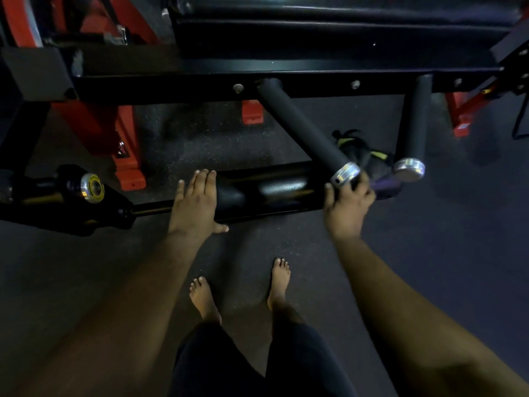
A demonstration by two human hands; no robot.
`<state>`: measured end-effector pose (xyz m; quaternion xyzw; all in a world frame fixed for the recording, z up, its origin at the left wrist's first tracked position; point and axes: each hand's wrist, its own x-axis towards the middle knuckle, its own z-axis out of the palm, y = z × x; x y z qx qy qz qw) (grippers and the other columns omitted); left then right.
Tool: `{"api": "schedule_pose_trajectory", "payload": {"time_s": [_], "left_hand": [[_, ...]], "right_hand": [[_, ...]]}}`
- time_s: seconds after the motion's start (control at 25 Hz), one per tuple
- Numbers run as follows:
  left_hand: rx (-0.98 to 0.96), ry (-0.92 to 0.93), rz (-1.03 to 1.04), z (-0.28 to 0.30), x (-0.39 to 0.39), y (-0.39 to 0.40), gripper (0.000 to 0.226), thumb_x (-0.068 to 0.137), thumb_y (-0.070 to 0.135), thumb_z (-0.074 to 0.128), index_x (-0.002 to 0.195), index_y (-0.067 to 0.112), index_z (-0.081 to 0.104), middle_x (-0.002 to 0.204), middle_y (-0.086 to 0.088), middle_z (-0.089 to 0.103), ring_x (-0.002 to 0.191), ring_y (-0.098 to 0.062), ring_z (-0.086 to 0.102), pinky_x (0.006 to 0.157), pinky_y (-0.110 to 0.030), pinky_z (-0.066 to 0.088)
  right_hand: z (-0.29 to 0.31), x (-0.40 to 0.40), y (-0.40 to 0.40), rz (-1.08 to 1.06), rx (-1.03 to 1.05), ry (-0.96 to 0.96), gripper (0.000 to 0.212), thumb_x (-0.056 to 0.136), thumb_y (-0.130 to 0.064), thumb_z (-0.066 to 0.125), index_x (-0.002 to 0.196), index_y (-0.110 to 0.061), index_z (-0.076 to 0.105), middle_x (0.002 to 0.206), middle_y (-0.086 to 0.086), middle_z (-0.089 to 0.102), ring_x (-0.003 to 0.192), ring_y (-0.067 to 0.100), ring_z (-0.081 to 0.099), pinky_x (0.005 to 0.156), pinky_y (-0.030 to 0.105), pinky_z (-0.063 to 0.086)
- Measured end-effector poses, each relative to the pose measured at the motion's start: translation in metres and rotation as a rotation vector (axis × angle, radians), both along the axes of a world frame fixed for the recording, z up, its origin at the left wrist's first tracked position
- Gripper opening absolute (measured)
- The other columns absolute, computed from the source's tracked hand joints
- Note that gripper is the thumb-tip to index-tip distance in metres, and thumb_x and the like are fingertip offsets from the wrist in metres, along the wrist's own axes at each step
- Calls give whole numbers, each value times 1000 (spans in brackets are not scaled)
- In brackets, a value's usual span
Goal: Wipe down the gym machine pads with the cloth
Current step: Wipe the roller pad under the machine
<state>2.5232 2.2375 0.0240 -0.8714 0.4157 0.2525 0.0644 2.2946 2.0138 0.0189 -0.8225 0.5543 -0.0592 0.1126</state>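
- Left hand (194, 203) flat on the left end of the roller pad (266, 193); grip spread, fingers straight over the top, thumb out along the near edge.
- Right hand (347, 206) at the right end of the same pad; grip curled round something dark, thumb up beside the silver cap of the near handle (307, 131).
- Purple cloth (385, 187) showing just right of the right hand, blurred; appears pinched in that grip, cannot tell for sure.
- Pad black, glossy, lying horizontal; left end joined to a black arm with a yellow-ringed pivot (93, 188).
- Second handle (412, 130), also silver-capped, right of the first; both projecting from the black crossbar (200, 84).
- Larger black pad (329, 15) above the crossbar, top of view.
- Red frame (114, 130) legs on dark speckled floor (458, 239).
- Dark item with yellow trim (360, 151) on the floor between the handles.
- Bare feet (204, 299) on the floor below the hands.
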Motion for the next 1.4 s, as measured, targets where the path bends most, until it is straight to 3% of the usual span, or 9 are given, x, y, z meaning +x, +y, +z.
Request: {"api": "schedule_pose_trajectory", "payload": {"time_s": [0.16, 0.32, 0.44, 0.64, 0.8, 1.2, 1.4], "left_hand": [[71, 86, 6, 13, 19, -14, 147, 56, 59, 92, 161, 11, 0, 170, -9, 8, 158, -25, 5, 127, -50, 8], [66, 99, 33, 34, 1, -2, 142, 67, 60, 85, 160, 13, -12, 171, -9, -7, 158, -25, -5, 126, -53, 6], [36, 130, -10, 58, -30, 23, 130, 77, 65, 75, 161, 18, -12, 170, -12, -13, 157, -27, -5, 126, -52, 8], [-1, 177, -139, 115, -87, 41, 114, 83, 75, 60, 162, 20, -2, 171, -7, -3, 158, -26, 5, 126, -49, 15], [-59, 131, -225, 158, -139, 26, 109, 84, 78, 54, 163, 22, 4, 171, -6, 3, 157, -25, 7, 125, -49, 16], [-174, -17, -300, 225, -310, -86, 104, 84, 82, 48, 163, 27, 9, 171, -3, 5, 157, -22, 8, 126, -46, 14], [-224, -80, -368, 253, -357, -160, 106, 82, 84, 47, 162, 26, 11, 171, -4, 10, 156, -24, 12, 126, -47, 16]], "right_hand": [[12, 37, 70, 200, 68, -10, 42, 96, -40, 50, 138, -37, 54, 152, 12, 35, 113, 44, 40, 93, 52, 45], [44, 27, 75, 382, 186, 15, 38, 101, -40, 51, 139, -42, 51, 151, 6, 34, 111, 39, 43, 88, 47, 49], [79, 2, 79, 349, 184, 58, 35, 101, -41, 48, 135, -35, 52, 136, 6, 43, 116, 38, 45, 81, 47, 53], [129, -62, 110, 114, 216, 46, 35, 104, -43, 44, 131, -24, 54, 125, 8, 51, 116, 33, 49, 82, 48, 53], [156, -126, 118, 43, 204, 70, 34, 104, -41, 44, 126, -19, 58, 121, 6, 56, 112, 29, 54, 83, 42, 51], [219, -300, 15, 166, 66, -66, 29, 101, -44, 49, 124, -28, 57, 117, 1, 59, 108, 28, 58, 82, 42, 51], [247, -345, -55, 151, -3, -83, 29, 98, -42, 55, 124, -28, 57, 117, 1, 59, 108, 28, 59, 82, 42, 51]]}}
